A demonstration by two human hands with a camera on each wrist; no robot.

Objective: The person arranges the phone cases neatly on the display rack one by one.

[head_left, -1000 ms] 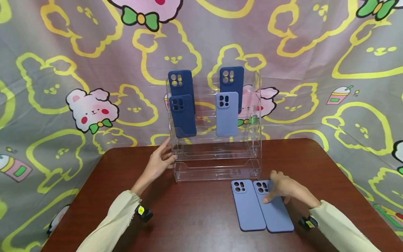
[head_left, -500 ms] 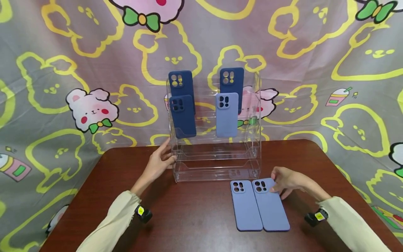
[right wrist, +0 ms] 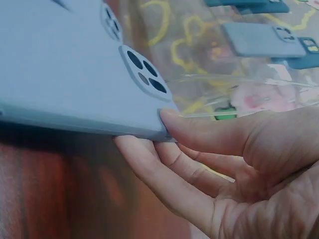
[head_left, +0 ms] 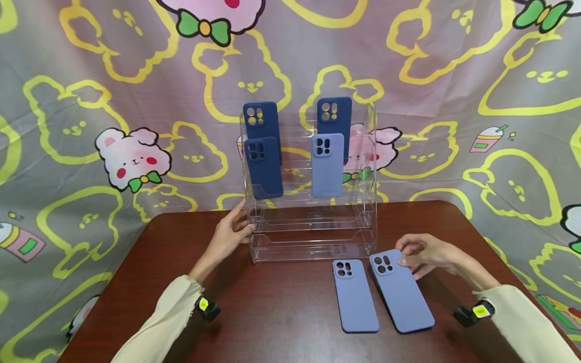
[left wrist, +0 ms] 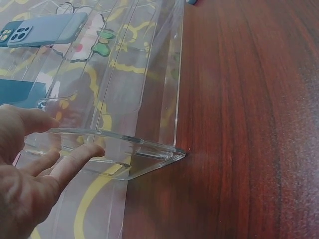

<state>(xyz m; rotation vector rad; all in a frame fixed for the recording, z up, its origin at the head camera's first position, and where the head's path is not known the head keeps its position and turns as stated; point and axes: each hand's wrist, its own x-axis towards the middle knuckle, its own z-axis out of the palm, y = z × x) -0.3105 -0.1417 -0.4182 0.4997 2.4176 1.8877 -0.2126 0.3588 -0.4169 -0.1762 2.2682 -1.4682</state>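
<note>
My right hand pinches the upper right corner of a light blue phone case, thumb on its back face and fingers underneath. In the right wrist view, that phone case is tilted, with a dark gap under its edge. A second light blue phone case lies flat on the table to its left. My left hand grips the left side panel of a clear tiered display rack; in the left wrist view, the thumb is at the panel's edge and the fingers lie along its outer side.
On the rack's upper tiers stand navy phone cases, one at back left, one before it and one at back right. A light blue phone case leans at right. Behind the brown table hangs a patterned cloth.
My right hand has taken hold of the right phone case by its corner and drawn it right, away from the other case, tilting it. The left hand stays on the rack.
</note>
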